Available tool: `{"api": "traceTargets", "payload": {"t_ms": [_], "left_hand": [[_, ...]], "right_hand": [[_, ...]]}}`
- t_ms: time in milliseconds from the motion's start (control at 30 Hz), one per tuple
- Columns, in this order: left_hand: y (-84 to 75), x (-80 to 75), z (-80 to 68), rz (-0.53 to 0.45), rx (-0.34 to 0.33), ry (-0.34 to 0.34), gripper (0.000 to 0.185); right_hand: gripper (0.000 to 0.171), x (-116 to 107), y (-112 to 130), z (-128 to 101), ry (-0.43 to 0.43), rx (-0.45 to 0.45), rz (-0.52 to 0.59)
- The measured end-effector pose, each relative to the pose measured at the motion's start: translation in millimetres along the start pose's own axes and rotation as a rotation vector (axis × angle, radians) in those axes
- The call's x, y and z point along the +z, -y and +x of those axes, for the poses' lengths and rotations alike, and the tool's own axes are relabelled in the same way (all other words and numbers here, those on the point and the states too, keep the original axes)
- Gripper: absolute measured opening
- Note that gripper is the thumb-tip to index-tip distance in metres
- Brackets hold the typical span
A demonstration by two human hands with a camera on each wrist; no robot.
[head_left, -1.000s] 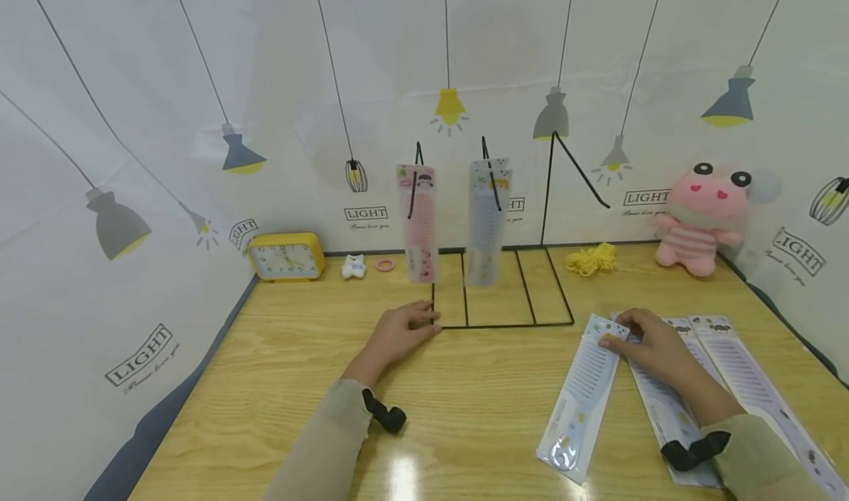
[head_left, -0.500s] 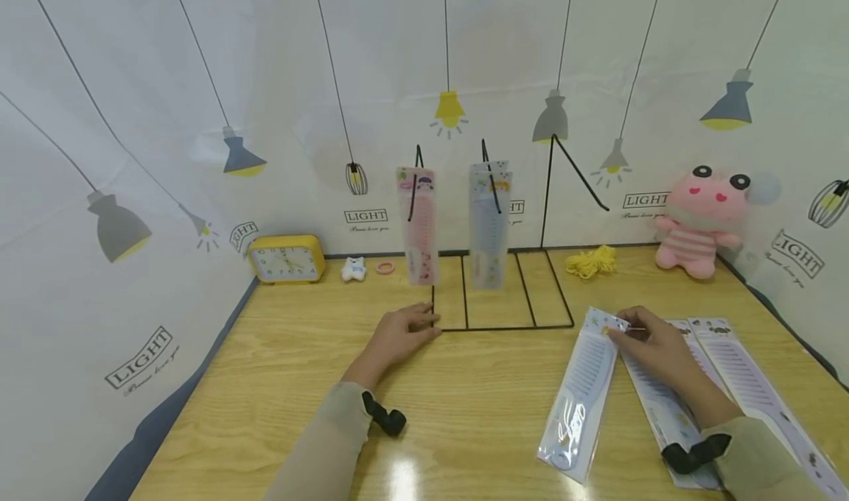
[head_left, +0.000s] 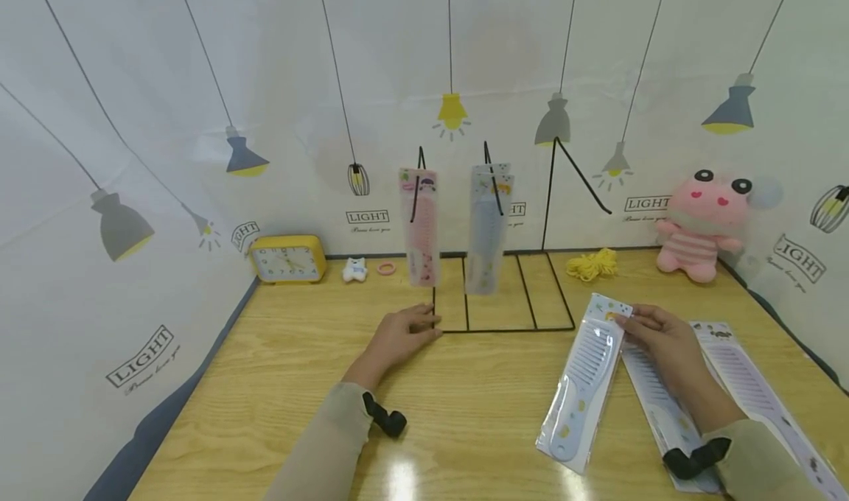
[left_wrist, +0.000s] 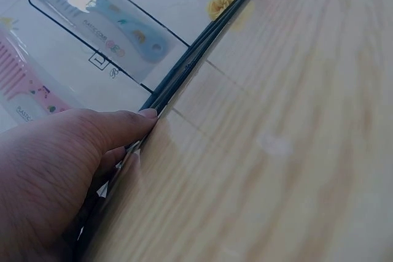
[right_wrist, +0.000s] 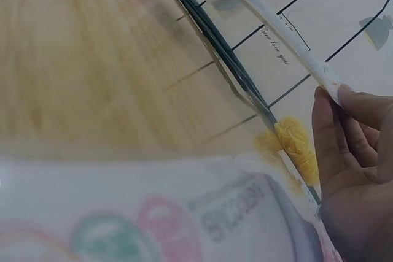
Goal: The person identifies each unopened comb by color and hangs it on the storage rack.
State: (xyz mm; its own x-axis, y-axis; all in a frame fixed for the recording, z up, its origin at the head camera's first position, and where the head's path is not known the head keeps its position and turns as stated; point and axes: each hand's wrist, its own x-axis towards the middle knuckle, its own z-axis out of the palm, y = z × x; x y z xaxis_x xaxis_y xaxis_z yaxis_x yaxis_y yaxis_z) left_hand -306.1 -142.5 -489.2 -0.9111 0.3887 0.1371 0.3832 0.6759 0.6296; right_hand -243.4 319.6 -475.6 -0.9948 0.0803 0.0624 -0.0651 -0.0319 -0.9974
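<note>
Right hand pinches packaged comb; left hand flat (fingertips hide rack base).

Head view: high, looking forward and down across the wooden table to the curtain backdrop; wide, takes in both hands; wire rack at 12 o'clock.
Left wrist view: very low, just off the tabletop, close behind the left hand; faces along the rack's base wire toward 1 o'clock.
Right wrist view: low, close, blurred in the foreground; right hand at 4 o'clock, packaged comb edge-on.
Shared: rack base and table in all three; yellow yarn too, seen in the left wrist view and the right wrist view.
</note>
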Motion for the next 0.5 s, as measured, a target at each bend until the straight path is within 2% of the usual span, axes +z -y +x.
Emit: {"api": "traceTargets", "payload": {"t_ms": [100,200,367,500], "left_hand": [[-0.1,-0.3,-0.6,-0.007,-0.001,0.002,0.039],[0.2,0.0,-1.0,-0.012,0.006,-0.001,0.039],[-0.7,0.0,-1.4,-0.019,0.007,-0.005,0.038],[-2.3,-1.2,-2.0,-0.019,0.003,-0.006,0.037]], "right_hand": [[0.016,2,1,-2,0.019,0.006,0.157],[0.009,4,3,-3,0.030,0.005,0.227],[0.012,11,16,-5,0.050,0.010,0.240],[0.012,24,33,-6,0.079,-0.032,0.214]]}}
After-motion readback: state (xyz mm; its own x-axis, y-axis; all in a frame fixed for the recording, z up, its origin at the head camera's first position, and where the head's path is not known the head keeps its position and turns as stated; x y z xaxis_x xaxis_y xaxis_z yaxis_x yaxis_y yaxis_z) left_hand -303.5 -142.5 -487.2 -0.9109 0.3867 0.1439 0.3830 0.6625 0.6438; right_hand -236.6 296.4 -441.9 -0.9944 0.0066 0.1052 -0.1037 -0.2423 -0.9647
